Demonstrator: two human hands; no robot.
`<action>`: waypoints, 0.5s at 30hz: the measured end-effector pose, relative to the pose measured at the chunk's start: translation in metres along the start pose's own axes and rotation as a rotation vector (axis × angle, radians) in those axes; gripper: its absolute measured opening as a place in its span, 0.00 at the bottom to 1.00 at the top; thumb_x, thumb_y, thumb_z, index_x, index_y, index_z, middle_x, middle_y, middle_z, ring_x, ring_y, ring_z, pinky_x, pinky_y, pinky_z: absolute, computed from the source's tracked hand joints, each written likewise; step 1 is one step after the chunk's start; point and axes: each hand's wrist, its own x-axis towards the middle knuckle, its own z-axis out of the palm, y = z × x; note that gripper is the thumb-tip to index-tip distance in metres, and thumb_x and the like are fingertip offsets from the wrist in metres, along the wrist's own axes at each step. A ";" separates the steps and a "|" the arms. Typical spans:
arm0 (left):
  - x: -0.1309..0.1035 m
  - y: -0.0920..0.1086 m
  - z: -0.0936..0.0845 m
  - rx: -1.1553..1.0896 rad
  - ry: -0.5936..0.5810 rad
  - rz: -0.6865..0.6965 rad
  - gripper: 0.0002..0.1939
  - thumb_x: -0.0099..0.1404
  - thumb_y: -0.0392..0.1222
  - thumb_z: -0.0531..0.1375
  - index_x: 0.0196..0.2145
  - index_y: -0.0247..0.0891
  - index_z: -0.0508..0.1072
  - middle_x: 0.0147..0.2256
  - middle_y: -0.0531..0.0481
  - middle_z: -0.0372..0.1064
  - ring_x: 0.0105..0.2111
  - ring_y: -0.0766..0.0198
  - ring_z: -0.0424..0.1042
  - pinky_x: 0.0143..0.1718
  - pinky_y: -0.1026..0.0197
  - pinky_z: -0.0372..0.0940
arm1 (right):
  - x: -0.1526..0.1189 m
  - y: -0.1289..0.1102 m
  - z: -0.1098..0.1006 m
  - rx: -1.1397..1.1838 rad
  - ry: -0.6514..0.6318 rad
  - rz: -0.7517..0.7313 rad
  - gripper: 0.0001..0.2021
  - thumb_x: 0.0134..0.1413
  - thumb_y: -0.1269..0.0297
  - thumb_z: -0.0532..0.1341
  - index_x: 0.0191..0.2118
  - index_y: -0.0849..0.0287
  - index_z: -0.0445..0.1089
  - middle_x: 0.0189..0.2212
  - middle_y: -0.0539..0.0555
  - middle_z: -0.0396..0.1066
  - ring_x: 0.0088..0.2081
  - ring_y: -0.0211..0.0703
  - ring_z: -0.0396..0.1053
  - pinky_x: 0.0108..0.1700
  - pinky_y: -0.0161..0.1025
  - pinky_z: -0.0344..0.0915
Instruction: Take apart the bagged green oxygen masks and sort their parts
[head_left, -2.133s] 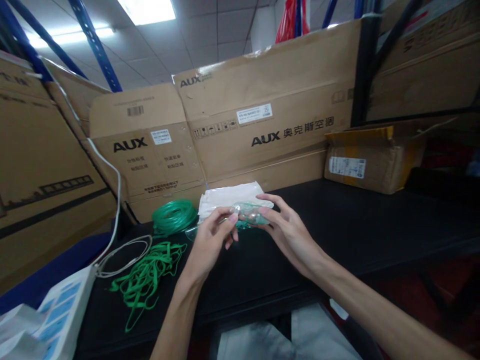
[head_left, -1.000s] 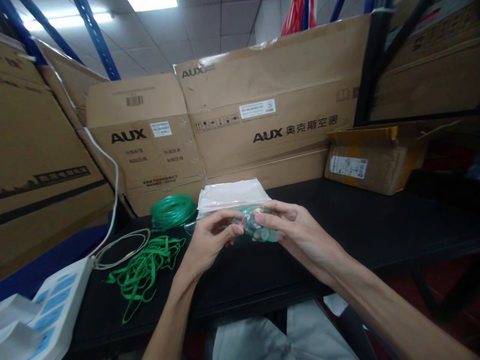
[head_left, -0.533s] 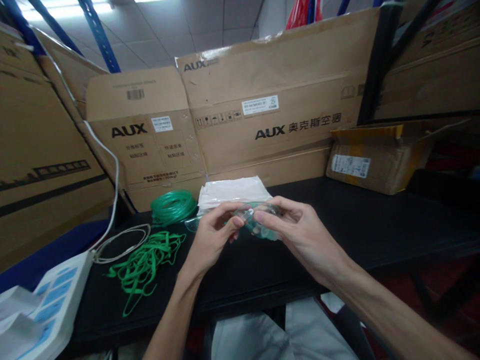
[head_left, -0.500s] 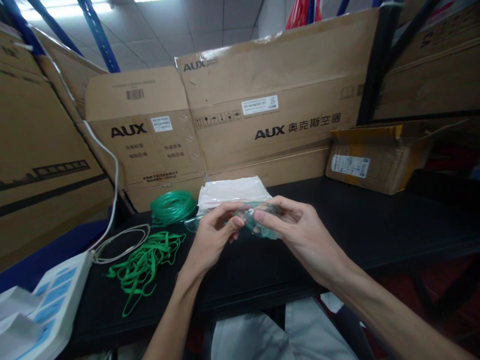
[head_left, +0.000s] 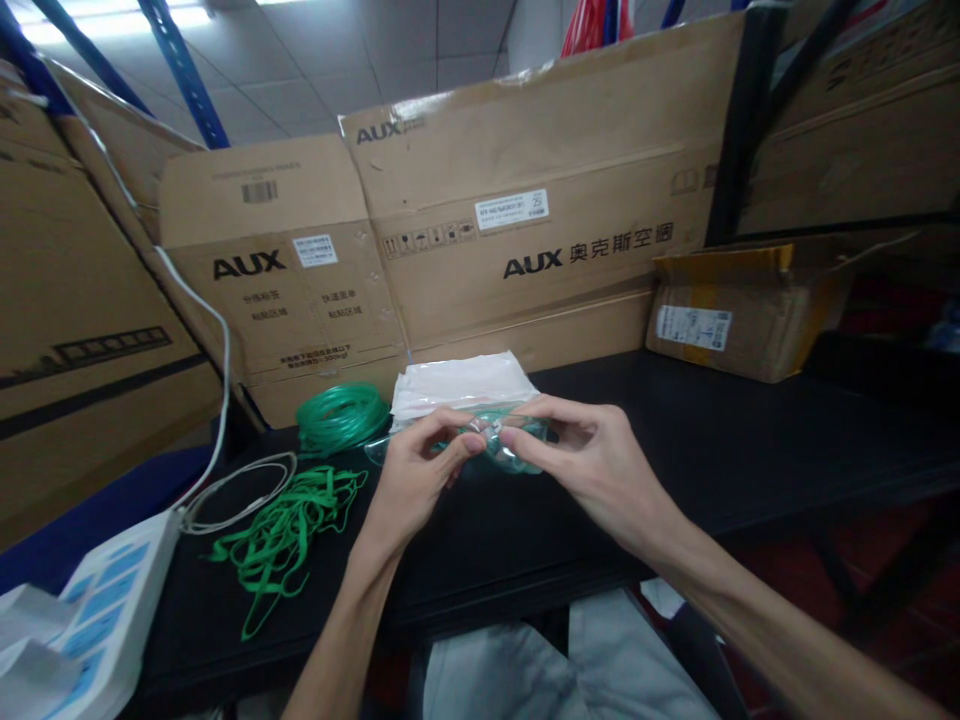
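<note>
My left hand and my right hand are closed over a clear, green-tinted oxygen mask, held just above the black table. Both thumbs and forefingers pinch it from either side. Between the thumb tips shows a small whitish piece, too blurred to name. My fingers hide much of the mask's edge. Behind my left hand lies another clear plastic piece, partly covered. Just beyond my hands is a stack of white plastic bags.
Coiled green tubing, tangled green elastic straps and a looped pale cord lie on the left. A white power strip sits at the front left. Cardboard panels wall the back; an open carton stands at right.
The whole view has shifted slightly. My thumb tips have come closer together over the small whitish piece, and the mask is turned a little in my hands.
</note>
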 end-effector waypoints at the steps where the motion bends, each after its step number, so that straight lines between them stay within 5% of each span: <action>1: 0.000 0.000 0.000 -0.003 -0.004 -0.005 0.17 0.60 0.55 0.67 0.32 0.37 0.78 0.24 0.54 0.65 0.20 0.71 0.60 0.19 0.68 0.55 | 0.001 0.000 -0.001 0.004 -0.009 0.006 0.10 0.52 0.57 0.69 0.31 0.60 0.79 0.30 0.53 0.77 0.35 0.46 0.72 0.38 0.39 0.67; 15: -0.002 0.005 0.003 -0.003 -0.049 -0.033 0.14 0.62 0.48 0.67 0.27 0.35 0.74 0.26 0.56 0.61 0.20 0.75 0.54 0.19 0.69 0.50 | 0.006 0.003 -0.016 0.059 -0.154 0.043 0.11 0.50 0.56 0.71 0.33 0.60 0.81 0.34 0.54 0.79 0.39 0.46 0.73 0.43 0.40 0.66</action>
